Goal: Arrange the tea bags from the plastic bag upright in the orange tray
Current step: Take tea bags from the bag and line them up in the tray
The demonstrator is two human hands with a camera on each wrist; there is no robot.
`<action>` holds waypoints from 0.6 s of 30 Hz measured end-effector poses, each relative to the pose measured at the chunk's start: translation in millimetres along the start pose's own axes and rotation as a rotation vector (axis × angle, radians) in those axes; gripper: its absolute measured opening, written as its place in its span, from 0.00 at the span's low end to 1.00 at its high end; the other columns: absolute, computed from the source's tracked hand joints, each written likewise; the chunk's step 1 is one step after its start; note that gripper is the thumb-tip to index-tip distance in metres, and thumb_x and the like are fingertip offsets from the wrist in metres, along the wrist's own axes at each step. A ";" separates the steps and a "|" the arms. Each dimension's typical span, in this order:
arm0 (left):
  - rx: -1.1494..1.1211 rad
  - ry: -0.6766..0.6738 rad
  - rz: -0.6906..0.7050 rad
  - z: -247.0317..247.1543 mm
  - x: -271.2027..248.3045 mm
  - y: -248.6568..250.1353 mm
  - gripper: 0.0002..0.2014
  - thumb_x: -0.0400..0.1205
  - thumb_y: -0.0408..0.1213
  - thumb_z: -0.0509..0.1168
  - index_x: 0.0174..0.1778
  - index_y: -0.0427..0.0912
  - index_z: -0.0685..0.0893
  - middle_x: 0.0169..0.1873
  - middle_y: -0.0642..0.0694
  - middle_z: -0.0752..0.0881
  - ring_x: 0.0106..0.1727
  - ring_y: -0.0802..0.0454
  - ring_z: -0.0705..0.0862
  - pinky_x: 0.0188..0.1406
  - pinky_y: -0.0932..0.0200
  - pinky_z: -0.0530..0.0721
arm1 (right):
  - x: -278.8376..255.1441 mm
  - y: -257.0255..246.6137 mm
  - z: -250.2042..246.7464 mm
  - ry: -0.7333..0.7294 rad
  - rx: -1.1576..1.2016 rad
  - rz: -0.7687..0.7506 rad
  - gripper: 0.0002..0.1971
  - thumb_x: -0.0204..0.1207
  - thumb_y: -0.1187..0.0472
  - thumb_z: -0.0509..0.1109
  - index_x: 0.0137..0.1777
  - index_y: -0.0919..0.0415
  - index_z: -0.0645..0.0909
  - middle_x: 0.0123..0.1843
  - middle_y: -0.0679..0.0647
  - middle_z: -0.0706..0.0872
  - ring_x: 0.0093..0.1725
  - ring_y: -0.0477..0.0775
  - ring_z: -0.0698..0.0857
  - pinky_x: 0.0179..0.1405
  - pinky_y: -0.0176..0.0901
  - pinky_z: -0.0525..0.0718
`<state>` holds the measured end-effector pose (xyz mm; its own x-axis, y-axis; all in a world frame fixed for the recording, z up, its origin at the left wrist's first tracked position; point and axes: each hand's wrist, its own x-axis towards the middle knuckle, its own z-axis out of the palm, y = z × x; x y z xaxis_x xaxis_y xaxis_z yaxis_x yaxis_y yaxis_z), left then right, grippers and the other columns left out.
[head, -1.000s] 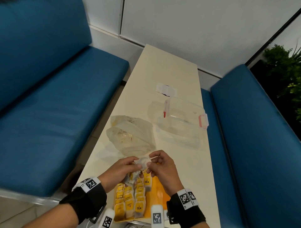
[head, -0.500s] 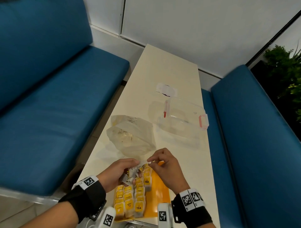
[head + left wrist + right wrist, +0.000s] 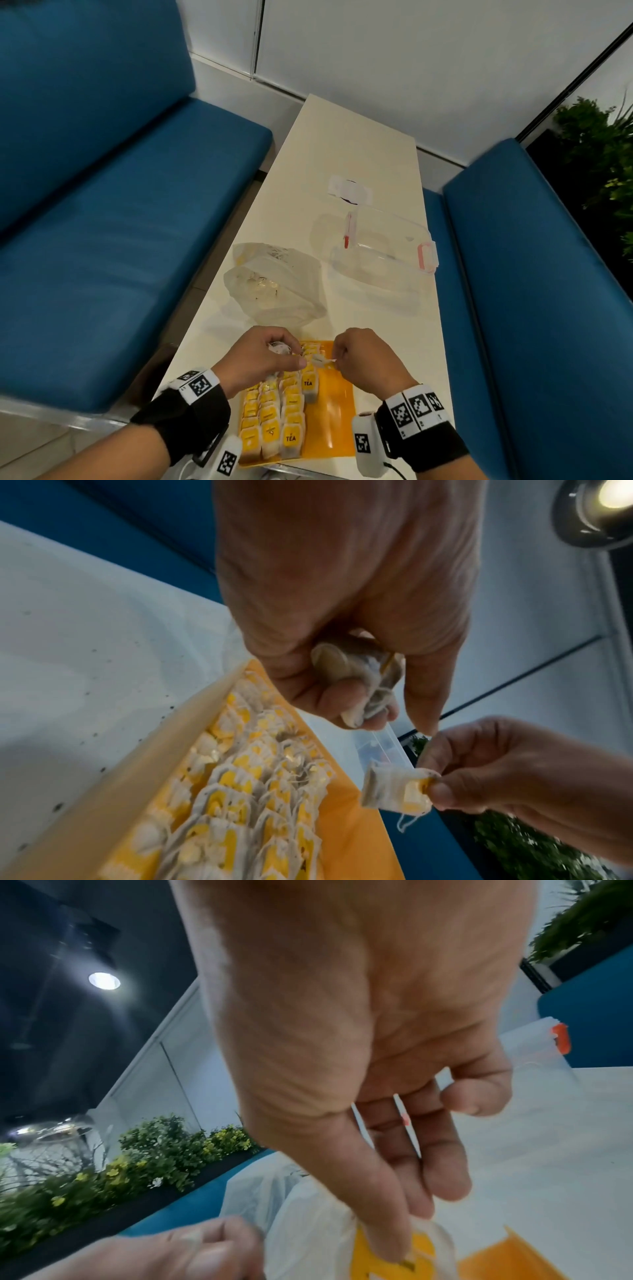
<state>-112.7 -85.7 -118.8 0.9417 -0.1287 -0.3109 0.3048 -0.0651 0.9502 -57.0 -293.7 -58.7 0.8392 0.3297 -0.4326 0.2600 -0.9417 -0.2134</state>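
Orange tray [image 3: 337,404] at 6 o'clock holds upright tea bags [image 3: 274,421]. My right hand [image 3: 368,356] pinches one tea bag [image 3: 397,791]; my left hand [image 3: 257,356] grips crumpled bags [image 3: 363,677]. Plastic bag [image 3: 277,284] lies at 12 o'clock on the table [image 3: 359,144].

Lighting was even and soft overhead; a ceiling spotlight [image 3: 613,496] glared, wrist views were blurred, edges bent by wide-angle distortion.
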 end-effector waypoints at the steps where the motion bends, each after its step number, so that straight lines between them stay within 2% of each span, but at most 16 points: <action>1: 0.035 -0.014 0.023 0.6 1.2 0.9 0.12 0.69 0.43 0.85 0.45 0.50 0.94 0.46 0.47 0.93 0.47 0.45 0.92 0.50 0.49 0.90 | -0.6 -2.6 -0.2 -0.012 -0.021 -0.040 0.10 0.75 0.63 0.68 0.50 0.51 0.89 0.53 0.52 0.88 0.54 0.54 0.86 0.46 0.42 0.81; 4: 0.216 -0.095 0.085 4.7 4.2 -0.3 0.18 0.67 0.51 0.85 0.52 0.62 0.93 0.51 0.60 0.92 0.54 0.61 0.89 0.56 0.60 0.88 | -2.8 -10.6 -2.2 -0.026 -0.023 -0.128 0.11 0.74 0.62 0.65 0.49 0.51 0.88 0.51 0.52 0.89 0.51 0.54 0.86 0.44 0.42 0.81; 6: 0.293 -0.091 0.113 9.3 2.8 1.9 0.16 0.69 0.51 0.84 0.52 0.61 0.94 0.48 0.65 0.92 0.52 0.67 0.88 0.52 0.68 0.85 | -3.9 -15.8 -3.6 -0.011 0.011 -0.173 0.12 0.73 0.62 0.64 0.49 0.52 0.89 0.50 0.50 0.89 0.50 0.53 0.86 0.45 0.44 0.83; 9: 0.244 -0.040 0.120 13.2 2.6 2.6 0.07 0.73 0.45 0.82 0.45 0.52 0.96 0.39 0.56 0.93 0.40 0.63 0.88 0.40 0.67 0.83 | -4.2 -21.7 -3.2 0.049 0.151 -0.184 0.10 0.72 0.62 0.68 0.47 0.51 0.90 0.48 0.47 0.87 0.47 0.46 0.85 0.45 0.37 0.82; 11: 0.116 -0.020 0.088 11.3 2.0 2.5 0.03 0.75 0.41 0.81 0.41 0.47 0.96 0.37 0.47 0.93 0.32 0.60 0.85 0.34 0.63 0.81 | -1.7 -19.5 0.4 0.137 0.376 -0.101 0.06 0.71 0.60 0.74 0.46 0.51 0.89 0.44 0.47 0.86 0.42 0.41 0.83 0.43 0.31 0.80; 14: 0.001 -0.007 0.050 6.5 0.4 2.6 0.03 0.77 0.39 0.79 0.43 0.45 0.95 0.37 0.42 0.92 0.29 0.51 0.82 0.30 0.60 0.80 | -4.7 -14.5 7.1 0.152 0.738 0.013 0.06 0.71 0.60 0.80 0.47 0.54 0.90 0.40 0.48 0.88 0.35 0.39 0.83 0.38 0.32 0.80; 16: -0.037 0.018 0.034 4.9 -0.8 2.5 0.02 0.77 0.39 0.79 0.43 0.45 0.95 0.38 0.42 0.92 0.30 0.49 0.82 0.30 0.60 0.80 | -8.5 -15.6 11.9 0.096 0.928 0.010 0.02 0.73 0.65 0.79 0.45 0.61 0.90 0.34 0.48 0.88 0.32 0.43 0.83 0.33 0.31 0.78; 18: -0.052 0.032 0.021 4.9 -0.7 2.5 0.03 0.77 0.39 0.79 0.43 0.45 0.95 0.38 0.40 0.92 0.30 0.47 0.82 0.29 0.59 0.81 | -9.3 -17.0 17.1 0.083 1.020 0.000 0.01 0.75 0.68 0.76 0.44 0.64 0.89 0.29 0.51 0.86 0.28 0.46 0.82 0.28 0.32 0.75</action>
<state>-113.4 -90.6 -116.3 0.9518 -0.0979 -0.2908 0.2911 -0.0112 0.9566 -77.4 -279.6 -66.0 0.8799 0.2871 -0.3786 -0.2377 -0.4241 -0.8739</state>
